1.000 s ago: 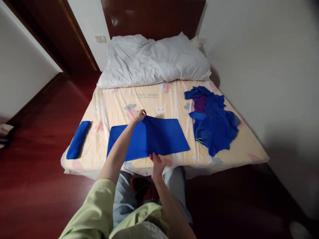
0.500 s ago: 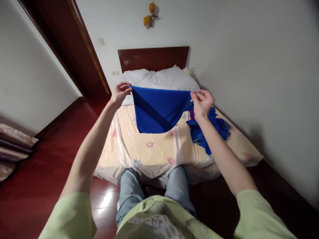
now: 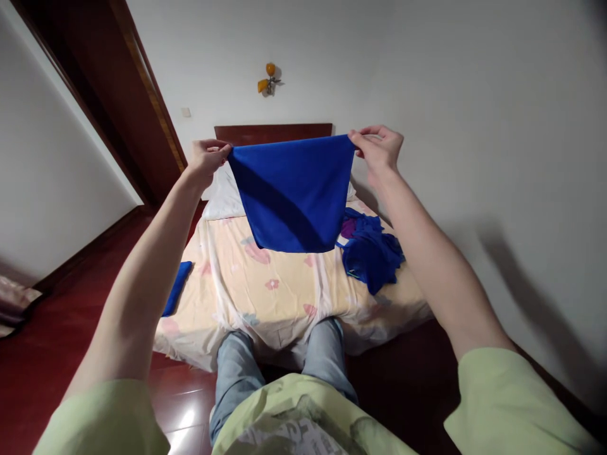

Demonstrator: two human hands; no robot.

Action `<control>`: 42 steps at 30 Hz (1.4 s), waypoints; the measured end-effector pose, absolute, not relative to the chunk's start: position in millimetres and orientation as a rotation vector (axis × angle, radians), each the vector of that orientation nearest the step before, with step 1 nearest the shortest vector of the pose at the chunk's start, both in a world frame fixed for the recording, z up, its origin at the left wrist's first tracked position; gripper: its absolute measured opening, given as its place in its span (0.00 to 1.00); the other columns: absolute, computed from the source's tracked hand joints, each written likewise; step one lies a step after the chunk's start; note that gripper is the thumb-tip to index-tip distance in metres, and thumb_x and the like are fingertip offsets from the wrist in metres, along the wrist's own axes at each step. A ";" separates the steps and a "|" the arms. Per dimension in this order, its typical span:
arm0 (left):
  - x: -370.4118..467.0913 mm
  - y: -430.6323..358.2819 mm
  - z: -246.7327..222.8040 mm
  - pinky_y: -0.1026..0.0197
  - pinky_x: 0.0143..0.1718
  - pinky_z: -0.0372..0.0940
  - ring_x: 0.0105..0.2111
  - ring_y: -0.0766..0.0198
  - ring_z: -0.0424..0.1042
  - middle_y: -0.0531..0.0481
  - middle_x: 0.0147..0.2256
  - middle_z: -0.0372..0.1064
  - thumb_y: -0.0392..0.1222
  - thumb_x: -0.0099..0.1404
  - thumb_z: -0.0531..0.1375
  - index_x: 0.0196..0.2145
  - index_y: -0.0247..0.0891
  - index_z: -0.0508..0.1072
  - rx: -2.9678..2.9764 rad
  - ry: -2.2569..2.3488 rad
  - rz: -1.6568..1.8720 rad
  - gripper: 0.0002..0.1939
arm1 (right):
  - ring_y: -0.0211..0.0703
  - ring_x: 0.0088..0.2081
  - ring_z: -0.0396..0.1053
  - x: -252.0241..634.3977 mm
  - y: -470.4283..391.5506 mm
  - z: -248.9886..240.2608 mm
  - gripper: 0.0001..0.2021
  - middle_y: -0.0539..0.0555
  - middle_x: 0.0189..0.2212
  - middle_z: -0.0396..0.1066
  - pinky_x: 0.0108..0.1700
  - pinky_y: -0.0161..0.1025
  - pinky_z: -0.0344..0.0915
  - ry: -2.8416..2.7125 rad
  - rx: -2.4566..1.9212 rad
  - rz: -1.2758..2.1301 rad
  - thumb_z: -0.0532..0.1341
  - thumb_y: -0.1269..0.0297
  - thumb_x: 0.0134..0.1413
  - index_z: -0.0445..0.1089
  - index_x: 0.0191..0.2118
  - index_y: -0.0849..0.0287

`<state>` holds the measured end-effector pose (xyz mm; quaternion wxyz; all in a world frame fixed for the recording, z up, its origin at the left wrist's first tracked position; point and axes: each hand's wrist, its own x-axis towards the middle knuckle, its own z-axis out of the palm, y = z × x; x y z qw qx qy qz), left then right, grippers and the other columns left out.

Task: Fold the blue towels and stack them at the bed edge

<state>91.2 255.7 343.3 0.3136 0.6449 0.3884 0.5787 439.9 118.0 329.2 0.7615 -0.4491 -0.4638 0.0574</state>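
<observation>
Bed: flowered sheet, heap of blue clothes on far right, folded blue piece at left edge | Blue cloth: held up in air over bed, hanging slack | Left hand, right hand: each pinching a top corner | Risk: thin corner pinch may slip, dropping one side and bunching the cloth.

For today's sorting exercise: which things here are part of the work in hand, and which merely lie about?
In hand: blue cloth, held up by left hand and right hand.

Lying about: heap of blue clothes, folded blue cloth, white pillow, bed, wall lamp.
</observation>
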 end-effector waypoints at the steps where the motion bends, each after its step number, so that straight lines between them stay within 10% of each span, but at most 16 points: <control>1: 93.2 253.0 346.8 0.65 0.33 0.64 0.24 0.72 0.63 0.55 0.23 0.65 0.31 0.67 0.65 0.33 0.33 0.76 1.686 1.040 1.511 0.04 | 0.36 0.33 0.75 440.1 113.5 331.0 0.11 0.50 0.28 0.74 0.36 0.33 0.74 -0.999 -0.990 0.134 0.73 0.67 0.54 0.70 0.33 0.62; 9: 97.7 246.2 355.0 0.62 0.41 0.67 0.25 0.74 0.65 0.52 0.25 0.68 0.22 0.65 0.61 0.40 0.26 0.77 1.673 0.904 1.308 0.08 | 0.35 0.31 0.74 456.8 87.7 323.5 0.13 0.50 0.28 0.75 0.32 0.31 0.72 -1.010 -1.049 0.239 0.77 0.69 0.46 0.74 0.34 0.64; 26: 12.8 167.9 240.1 0.53 0.38 0.77 0.36 0.51 0.81 0.44 0.29 0.75 0.39 0.57 0.74 0.39 0.37 0.83 1.736 1.018 0.886 0.11 | 0.38 0.27 0.76 432.6 -12.8 228.9 0.08 0.61 0.29 0.78 0.27 0.33 0.70 -0.821 -1.352 0.716 0.78 0.73 0.43 0.80 0.29 0.62; 42: 22.1 288.8 131.4 0.46 0.51 0.78 0.33 0.55 0.82 0.43 0.31 0.76 0.47 0.55 0.76 0.35 0.27 0.79 1.516 1.048 1.168 0.20 | 0.40 0.26 0.79 403.5 170.2 124.2 0.16 0.53 0.24 0.77 0.32 0.31 0.78 -0.860 -1.311 0.776 0.80 0.63 0.44 0.75 0.32 0.64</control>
